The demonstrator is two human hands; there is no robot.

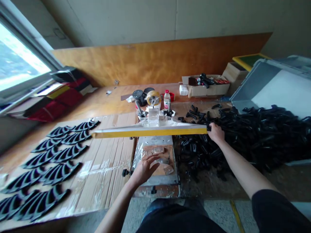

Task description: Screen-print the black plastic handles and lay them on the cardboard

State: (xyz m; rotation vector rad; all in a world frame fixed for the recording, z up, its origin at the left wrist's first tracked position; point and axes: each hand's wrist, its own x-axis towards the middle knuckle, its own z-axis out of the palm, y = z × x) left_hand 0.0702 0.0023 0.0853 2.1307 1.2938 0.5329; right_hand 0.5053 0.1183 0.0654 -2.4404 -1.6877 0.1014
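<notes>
Right hand (215, 132) grips the end of a raised yellow frame (149, 131). Below the frame, left hand (145, 168) lies flat, open, on the print plate (157, 161). Left of it, finished black fin-shaped parts (46, 171) lie in rows; right, a big unprinted pile (255, 136) remains.

**Desk stock, by count**

- Hands: two, a left hand (145, 168) and a right hand (215, 132).
- Yellow-edged frame (149, 131): one.
- Black fin-shaped parts (58, 173) on the cardboard sheet (109, 168): about fourteen, in pairs.
- Tape roll (153, 97): one.
- Clear bottle (167, 100): one.
- Open cardboard box (206, 89): one.
- Small black parts in the heap (257, 136): too many to count.
</notes>
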